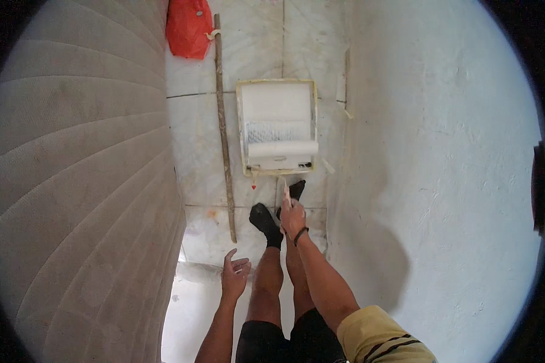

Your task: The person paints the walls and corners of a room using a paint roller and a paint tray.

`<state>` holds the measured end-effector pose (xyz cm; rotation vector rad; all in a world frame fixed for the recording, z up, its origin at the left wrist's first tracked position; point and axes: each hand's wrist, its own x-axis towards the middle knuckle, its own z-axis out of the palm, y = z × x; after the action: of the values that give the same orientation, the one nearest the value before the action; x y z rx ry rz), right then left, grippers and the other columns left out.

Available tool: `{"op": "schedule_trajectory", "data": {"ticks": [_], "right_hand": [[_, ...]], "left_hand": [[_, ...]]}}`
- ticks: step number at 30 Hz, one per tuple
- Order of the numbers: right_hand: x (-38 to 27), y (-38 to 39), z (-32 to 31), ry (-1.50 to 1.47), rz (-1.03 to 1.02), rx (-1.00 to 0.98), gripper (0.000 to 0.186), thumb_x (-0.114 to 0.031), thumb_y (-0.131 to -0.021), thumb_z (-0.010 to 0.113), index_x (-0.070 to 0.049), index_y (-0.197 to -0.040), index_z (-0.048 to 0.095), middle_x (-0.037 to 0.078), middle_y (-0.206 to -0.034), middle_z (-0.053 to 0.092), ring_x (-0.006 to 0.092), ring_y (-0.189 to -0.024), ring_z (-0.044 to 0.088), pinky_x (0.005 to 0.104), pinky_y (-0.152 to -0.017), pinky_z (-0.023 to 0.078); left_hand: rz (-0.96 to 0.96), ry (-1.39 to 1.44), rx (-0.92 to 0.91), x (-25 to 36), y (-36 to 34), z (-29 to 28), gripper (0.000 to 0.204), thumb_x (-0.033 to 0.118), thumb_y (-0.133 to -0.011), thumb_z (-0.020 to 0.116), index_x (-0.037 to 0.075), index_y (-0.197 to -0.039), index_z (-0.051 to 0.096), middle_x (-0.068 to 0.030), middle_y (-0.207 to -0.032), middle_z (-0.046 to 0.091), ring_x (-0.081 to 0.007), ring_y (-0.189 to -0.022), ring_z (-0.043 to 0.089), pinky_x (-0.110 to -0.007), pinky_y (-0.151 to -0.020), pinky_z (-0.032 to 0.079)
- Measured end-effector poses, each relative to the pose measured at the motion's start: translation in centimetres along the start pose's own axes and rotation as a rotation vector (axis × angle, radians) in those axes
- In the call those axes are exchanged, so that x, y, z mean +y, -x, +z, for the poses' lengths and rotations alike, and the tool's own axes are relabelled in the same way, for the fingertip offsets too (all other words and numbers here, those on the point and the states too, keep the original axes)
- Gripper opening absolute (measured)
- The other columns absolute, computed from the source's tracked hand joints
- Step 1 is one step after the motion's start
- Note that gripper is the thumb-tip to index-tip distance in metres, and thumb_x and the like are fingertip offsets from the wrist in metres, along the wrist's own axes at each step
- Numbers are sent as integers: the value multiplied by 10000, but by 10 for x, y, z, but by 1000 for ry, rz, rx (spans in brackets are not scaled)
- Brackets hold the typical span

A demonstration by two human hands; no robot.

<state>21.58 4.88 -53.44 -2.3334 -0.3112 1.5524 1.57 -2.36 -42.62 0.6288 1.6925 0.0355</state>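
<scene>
My right hand (293, 219) is closed round the handle of a paint roller (283, 149). The white roller head lies across the near half of a paint tray (239, 115), over its ribbed slope. White paint coats the tray's far part, and its rim is yellowish. My left hand (235, 275) hangs lower and to the left with nothing in it, fingers apart and partly bent. It is nearest to the lower end of a long wooden stick (223, 133) on the floor.
A red plastic bag (189, 30) lies at the far left beside the stick. A grey quilted mattress (85, 169) stands along the left. On the right rises a pale wall (442, 151). My feet in black socks (265, 222) are just below the tray on the tiled floor (194, 145).
</scene>
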Motion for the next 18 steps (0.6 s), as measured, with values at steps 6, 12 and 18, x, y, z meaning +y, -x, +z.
{"op": "schedule_trajectory", "data": {"ticks": [6, 12, 18], "right_hand": [[9, -96, 24, 194, -542, 211, 484, -405, -904, 468, 16, -679, 550, 142, -510, 534, 285, -444, 566, 386, -458, 460], [30, -59, 22, 352, -50, -46, 491, -420, -921, 422, 41, -999, 571, 227, -895, 629, 321, -845, 632, 399, -693, 514], [26, -15, -42, 233, 8, 5, 574, -483, -902, 425, 22, -722, 629, 178, -614, 606, 322, -566, 621, 425, -611, 492]], "left_hand": [[23, -13, -34, 1, -4, 9, 547, 85, -841, 629, 51, -1307, 347, -136, -1017, 633, -178, -918, 598, -318, -845, 473], [34, 10, 17, 14, 12, 1, 558, 87, -832, 635, 51, -1308, 346, -137, -1020, 632, -190, -927, 596, -323, -847, 477], [185, -19, 46, 20, 63, -10, 576, 117, -815, 657, 56, -1303, 358, -140, -1016, 641, -212, -934, 605, -343, -842, 482]]}}
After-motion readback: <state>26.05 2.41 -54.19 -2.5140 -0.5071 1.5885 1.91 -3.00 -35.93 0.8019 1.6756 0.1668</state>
